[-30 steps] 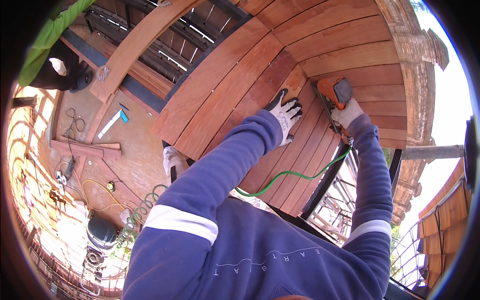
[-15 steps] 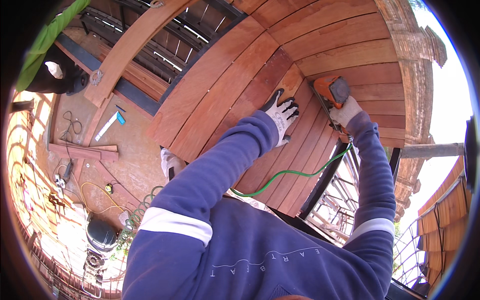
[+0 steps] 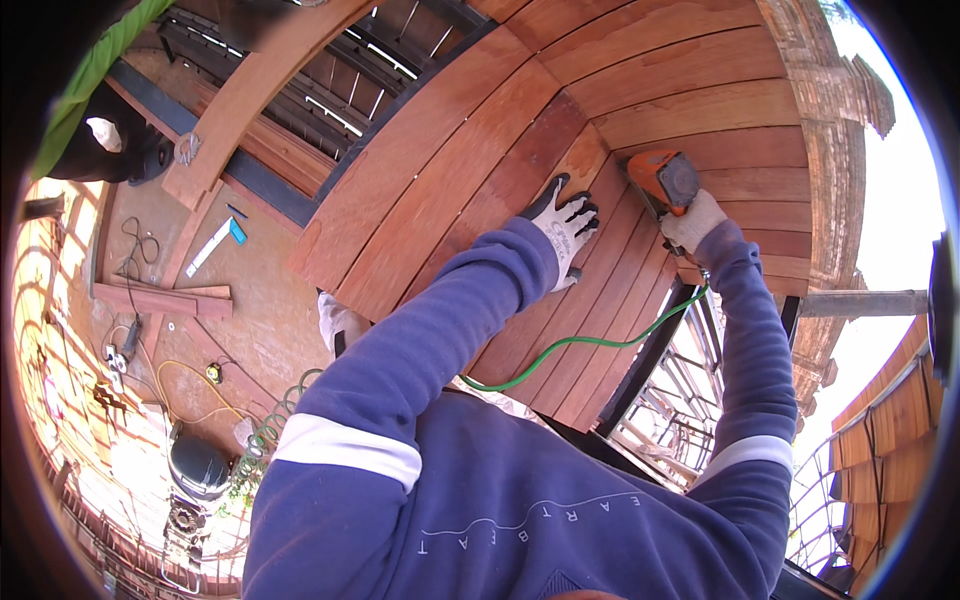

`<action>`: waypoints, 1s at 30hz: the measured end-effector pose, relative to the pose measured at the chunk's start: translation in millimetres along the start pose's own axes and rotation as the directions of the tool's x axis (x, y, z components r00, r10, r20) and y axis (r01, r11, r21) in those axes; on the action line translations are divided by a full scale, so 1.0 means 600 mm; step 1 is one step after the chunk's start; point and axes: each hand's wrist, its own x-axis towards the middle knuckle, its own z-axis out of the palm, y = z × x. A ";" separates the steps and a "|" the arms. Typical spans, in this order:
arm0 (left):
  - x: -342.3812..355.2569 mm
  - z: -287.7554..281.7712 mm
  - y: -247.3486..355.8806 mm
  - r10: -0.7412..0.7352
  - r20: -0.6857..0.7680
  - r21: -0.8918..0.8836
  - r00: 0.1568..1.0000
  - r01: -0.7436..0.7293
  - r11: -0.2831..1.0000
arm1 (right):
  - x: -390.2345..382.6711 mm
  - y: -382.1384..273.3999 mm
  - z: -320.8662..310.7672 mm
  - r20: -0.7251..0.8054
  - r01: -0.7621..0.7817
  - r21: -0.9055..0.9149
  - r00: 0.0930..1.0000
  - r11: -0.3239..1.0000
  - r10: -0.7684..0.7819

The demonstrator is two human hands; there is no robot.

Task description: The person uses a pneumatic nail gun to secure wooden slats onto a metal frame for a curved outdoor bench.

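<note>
My right hand (image 3: 694, 222), in a pale glove, is wrapped round the handle of an orange and black pneumatic nail gun (image 3: 655, 182). The tool's nose sits at the corner where the slatted boards meet the boards of the adjoining side; the exact contact is hidden. A green air hose (image 3: 560, 346) runs from the base of its handle back toward my body. My left hand (image 3: 563, 228), in a white and black glove, lies flat with fingers spread on the reddish wooden boards (image 3: 500, 200), holding nothing.
Down at the left are a try square (image 3: 215, 248) with a blue handle, loose planks (image 3: 165, 300), a tape measure (image 3: 213, 372) and a dark air compressor (image 3: 197, 465). A long board (image 3: 265, 95) crosses the upper left. Weathered timber (image 3: 830, 170) edges the right side; open metal framing shows below the boards.
The nail gun and my right hand have shifted very slightly at the corner. My left hand stays on the boards. A small shift of the whole view shows at the left.
</note>
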 end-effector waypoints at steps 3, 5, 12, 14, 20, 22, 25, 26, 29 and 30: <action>0.001 0.004 0.001 -0.003 -0.006 0.003 1.000 0.003 1.000 | -0.008 -0.013 -0.004 0.011 -0.028 -0.011 1.000 1.000 0.028; 0.001 0.005 0.001 -0.003 -0.006 0.007 1.000 0.003 1.000 | -0.015 -0.021 -0.003 0.024 -0.064 0.035 0.998 0.997 0.063; -0.004 -0.003 0.004 0.007 0.000 0.032 1.000 -0.007 0.999 | 0.019 0.036 -0.011 0.008 0.133 -0.079 0.991 0.988 -0.133; -0.004 -0.010 0.002 -0.007 0.011 0.030 1.000 0.007 1.000 | 0.007 0.005 -0.007 0.007 0.053 -0.086 0.999 0.995 -0.053; -0.002 -0.013 0.013 -0.023 0.005 0.051 1.000 0.023 0.998 | -0.131 0.025 0.020 -0.142 0.079 0.214 0.989 0.974 -0.049; 0.001 -0.007 0.015 -0.024 -0.021 0.058 0.999 0.025 0.998 | -0.218 0.025 0.037 -0.250 0.108 0.295 0.968 0.949 -0.033; -0.001 -0.003 0.012 -0.023 -0.055 0.103 0.998 0.028 0.994 | -0.309 0.070 0.117 -0.447 0.232 0.489 0.894 0.841 0.013; -0.004 -0.006 0.014 -0.030 -0.050 0.112 0.998 0.035 0.993 | -0.355 0.064 0.133 -0.495 0.250 0.496 0.868 0.832 0.035; -0.015 0.006 0.030 -0.009 -0.087 0.137 0.996 0.021 0.990 | -0.455 0.106 0.226 -0.555 0.301 0.605 0.823 0.737 0.120; -0.033 0.021 0.034 0.000 -0.088 0.137 0.996 0.012 0.990 | -0.481 0.110 0.253 -0.535 0.271 0.652 0.826 0.708 0.176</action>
